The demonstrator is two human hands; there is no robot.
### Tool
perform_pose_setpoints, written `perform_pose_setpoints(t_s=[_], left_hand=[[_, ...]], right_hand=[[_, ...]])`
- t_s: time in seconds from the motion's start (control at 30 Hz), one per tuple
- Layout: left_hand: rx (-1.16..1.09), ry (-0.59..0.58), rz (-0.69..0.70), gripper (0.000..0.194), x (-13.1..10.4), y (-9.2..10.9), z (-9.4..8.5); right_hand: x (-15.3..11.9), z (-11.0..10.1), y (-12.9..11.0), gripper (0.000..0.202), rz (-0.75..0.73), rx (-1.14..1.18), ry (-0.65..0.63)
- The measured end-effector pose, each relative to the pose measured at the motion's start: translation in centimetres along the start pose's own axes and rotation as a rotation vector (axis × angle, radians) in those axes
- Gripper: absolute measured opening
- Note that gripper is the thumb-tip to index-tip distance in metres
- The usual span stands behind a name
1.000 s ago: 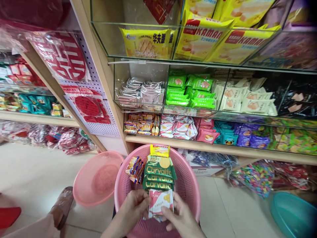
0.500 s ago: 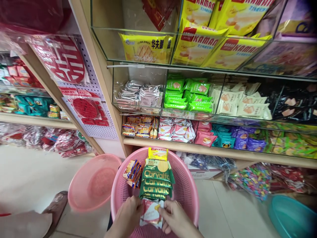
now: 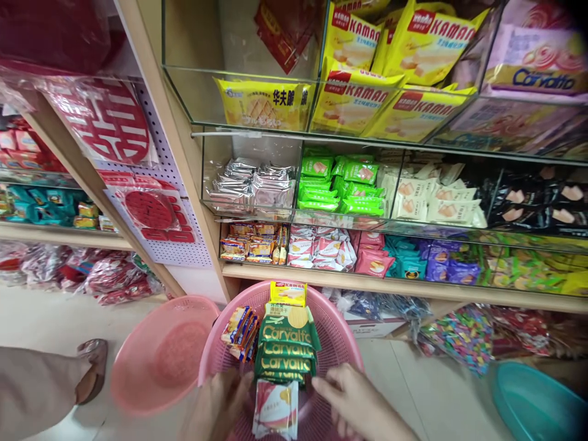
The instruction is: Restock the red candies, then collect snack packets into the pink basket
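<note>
1. Fingers of the right hand (image 3: 361,398) are released and partly curled, over the right part of the pink basket (image 3: 337,334), apart from the white-and-red packets (image 3: 275,409).
2. The left hand (image 3: 218,401) is over the left part of the basket, close to those packets; it is blurred, so whether its fingers touch them cannot be told.
3. The white-and-red packets lie in the near part of the basket, between the hands.
4. Green Carvalto packets (image 3: 287,337) overlap in a row along the middle of the basket, just beyond them.
5. A yellow KAMAN packet (image 3: 288,295) sits at the far side of the basket.
6. Orange-and-blue packets (image 3: 240,334) lean together in the left part of the basket.
7. A shallow pink basin (image 3: 169,355) is just left of the basket; a teal basin (image 3: 544,398) is well to its right.
8. Shelves (image 3: 376,280) of wrapped snacks stand beyond the basket.
</note>
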State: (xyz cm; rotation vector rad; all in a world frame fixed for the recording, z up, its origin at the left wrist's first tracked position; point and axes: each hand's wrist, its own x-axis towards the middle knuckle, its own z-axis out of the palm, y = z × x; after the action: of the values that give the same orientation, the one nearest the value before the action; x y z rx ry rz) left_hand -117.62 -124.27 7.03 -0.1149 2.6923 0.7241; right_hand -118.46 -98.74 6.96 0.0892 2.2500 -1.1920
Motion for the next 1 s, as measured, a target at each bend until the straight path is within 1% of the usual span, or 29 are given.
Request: perform_pose_setpoints(t_s=[0.03, 0.07, 0.1, 0.17, 0.23, 0.27, 0.33, 0.37, 0.43, 0.57, 0.77, 1.0], left_hand=[[-0.032, 0.016, -0.008, 0.046, 0.0, -0.2, -0.7], [-0.055, 0.033, -0.019, 0.045, 0.1, -0.3, -1.3], [-0.071, 0.048, -0.026, 0.045, 0.1, -0.5, -1.8], [-0.09, 0.071, -0.036, 0.044, 0.1, -0.7, -2.1], [-0.099, 0.083, -0.032, 0.044, 0.1, -0.7, -2.0], [-0.105, 0.084, -0.031, 0.044, 0.1, -0.7, -1.8], [-0.133, 0.086, -0.031, 0.043, 0.0, -0.8, -1.5], [-0.157, 0.089, -0.028, 0.043, -0.1, -0.9, -1.4], [-0.213, 0.095, -0.018, 0.042, -0.2, -1.0, -1.3], [-0.265, 0.101, -0.012, 0.042, -0.5, -1.1, -1.4], [-0.213, 0.113, -0.006, 0.041, -0.5, -0.8, -1.6], [-0.246, 0.091, -0.013, 0.046, -0.5, -0.8, -1.5]], right_hand=[[-0.1, -1.8, -0.8, 0.037, -0.026, 0.007, 0.021], [0.0, -3.8, -1.7, 0.036, -0.096, -0.019, 0.063], [0.4, -5.9, -2.7, 0.036, -0.199, -0.086, 0.148], [2.0, -9.9, -4.5, 0.033, -0.405, -0.34, 0.387], [4.4, -13.3, -6.0, 0.024, -0.496, -0.585, 0.625], [5.7, -14.6, -6.7, 0.024, -0.508, -0.715, 0.728], [8.1, -16.4, -7.9, 0.03, -0.533, -0.822, 0.797], [9.2, -16.9, -8.3, 0.033, -0.549, -0.865, 0.803], [10.9, -17.5, -8.9, 0.04, -0.59, -0.94, 0.773], [12.9, -18.1, -9.0, 0.045, -0.639, -1.065, 0.692], [14.2, -18.6, -8.4, 0.046, -0.615, -1.134, 0.645], [15.0, -18.3, -7.8, 0.049, -0.586, -1.155, 0.677]])
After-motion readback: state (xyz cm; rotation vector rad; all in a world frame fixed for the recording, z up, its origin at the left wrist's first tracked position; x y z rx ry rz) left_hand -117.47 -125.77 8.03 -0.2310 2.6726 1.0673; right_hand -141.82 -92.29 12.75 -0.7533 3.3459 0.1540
